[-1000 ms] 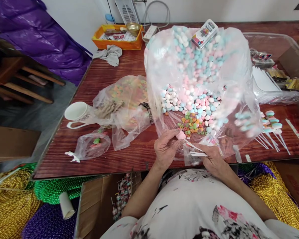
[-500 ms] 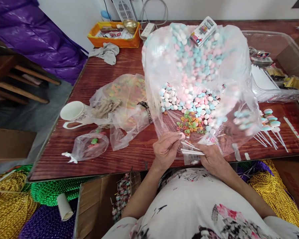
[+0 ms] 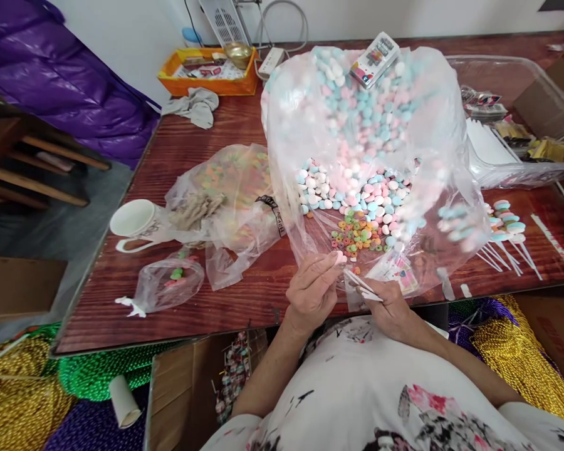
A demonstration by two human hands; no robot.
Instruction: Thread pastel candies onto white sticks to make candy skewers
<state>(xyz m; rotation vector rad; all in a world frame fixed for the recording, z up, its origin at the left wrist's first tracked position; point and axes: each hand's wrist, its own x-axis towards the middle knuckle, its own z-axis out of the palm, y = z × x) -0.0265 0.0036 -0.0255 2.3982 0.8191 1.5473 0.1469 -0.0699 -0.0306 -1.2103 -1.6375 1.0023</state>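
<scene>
My left hand (image 3: 311, 283) pinches a small pink marshmallow (image 3: 341, 257) between thumb and fingers. Just right of it, my right hand (image 3: 389, 302) is closed round several thin white sticks (image 3: 363, 285), whose ends point toward the left hand. The marshmallow and the sticks look slightly apart. Beyond both hands lies a large clear plastic bag (image 3: 289, 144), opened toward me. Pink, blue and white marshmallows (image 3: 378, 194) fill it, and small coloured cereal rings (image 3: 355, 233) lie in a heap at its near side.
Marshmallows on sticks (image 3: 507, 225) lie at right, near a clear plastic bin (image 3: 521, 172). Leftward are a white mug (image 3: 132, 219), a bag of cereal rings (image 3: 235, 175) and a small plastic bag (image 3: 169, 285). An orange tray (image 3: 207, 84) stands behind. Bead strands hang below the table edge.
The sticks in my right hand have swung to a steeper slant and now show shorter. My left hand keeps its pinch on the pink marshmallow. The whole view has shifted slightly.
</scene>
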